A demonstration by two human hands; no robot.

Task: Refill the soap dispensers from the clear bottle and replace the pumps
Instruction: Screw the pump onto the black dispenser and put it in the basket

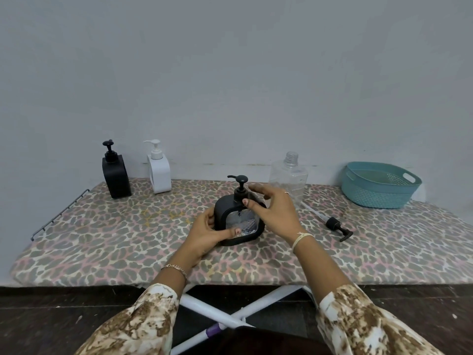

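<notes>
Head view, so you're looking down at the ironing board [102,239] with the leopard cover, and the square black dispenser [225,207] sits upright in the middle of it, near the front edge. The left hand [204,231] grips its lower left side, thumb across the front window, fingers wrapped round the back. The right hand [271,211] pinches the collar of the pump [240,187] between thumb and fingertips, so my guess is this is the screwing-on bit. Tip for doing it well: hold the body dead steady with the left, twist only at the collar and not the nozzle head, start the thread straight so it doesn't cross, and stop once it's snug. The dispenser itself is matte black with rounded corners and a clear front panel; something pale shows through it, though I can't tell how full it is. The clear bottle [289,172] stands uncapped just behind the right hand and looks pretty much empty. A loose pump [335,225] lies on its side to the right, a tall black dispenser [116,175] and a white dispenser [160,172] stand at the back left with pumps on, and there's a teal basket [376,190] far right
</notes>
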